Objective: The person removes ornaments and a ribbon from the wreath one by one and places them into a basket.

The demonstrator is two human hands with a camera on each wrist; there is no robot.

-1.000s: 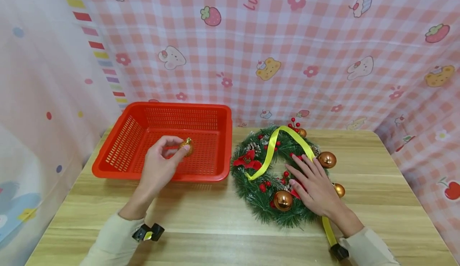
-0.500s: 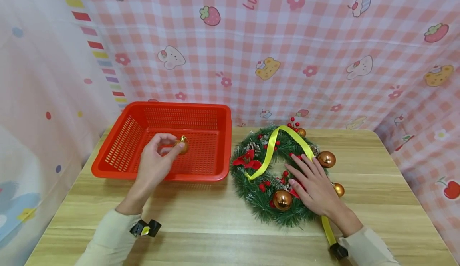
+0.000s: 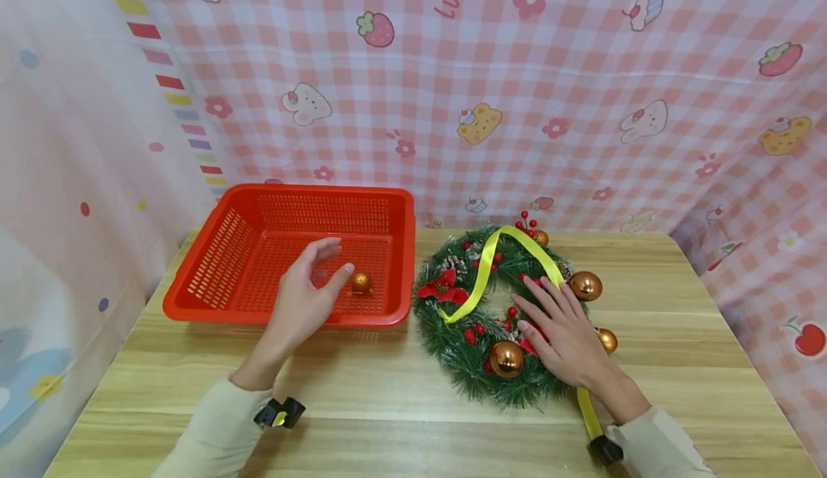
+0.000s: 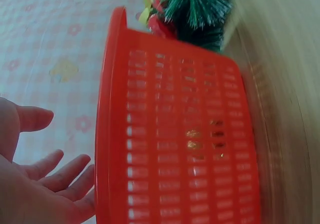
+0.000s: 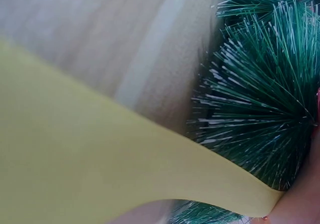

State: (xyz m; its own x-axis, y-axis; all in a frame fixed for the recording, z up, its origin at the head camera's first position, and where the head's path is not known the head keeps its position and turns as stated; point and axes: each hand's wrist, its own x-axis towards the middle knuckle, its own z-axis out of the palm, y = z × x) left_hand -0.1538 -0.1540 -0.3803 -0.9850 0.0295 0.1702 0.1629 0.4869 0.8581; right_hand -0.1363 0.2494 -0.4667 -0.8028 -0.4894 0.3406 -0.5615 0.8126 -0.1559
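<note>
Over the near side of the red plastic basket (image 3: 413, 263) hovers my left hand (image 3: 309, 295), thumb and fingers apart and nothing between them. A small gold bauble (image 3: 362, 283) lies in the basket, right of that thumb; the left wrist view shows parts of it through the slotted wall. My right hand (image 3: 568, 338) rests with extended fingers on the right side of a green wreath (image 3: 465, 363). Pinecones, red berries, red flowers and shiny copper baubles (image 3: 507, 359) decorate the wreath. A yellow ribbon (image 3: 486, 266) loops across it and another length runs out beneath the right wrist.
Basket and wreath stand side by side on a wooden table (image 3: 388, 420). Behind them hangs a pink checked curtain (image 3: 420, 90), close to the table's back edge. A black wrist device (image 3: 281, 413) sits at the left cuff.
My left hand drew slightly left with the bauble, then let it go and moved back right with parted fingers. The bauble now lies in the basket. My right hand stays on the wreath.
</note>
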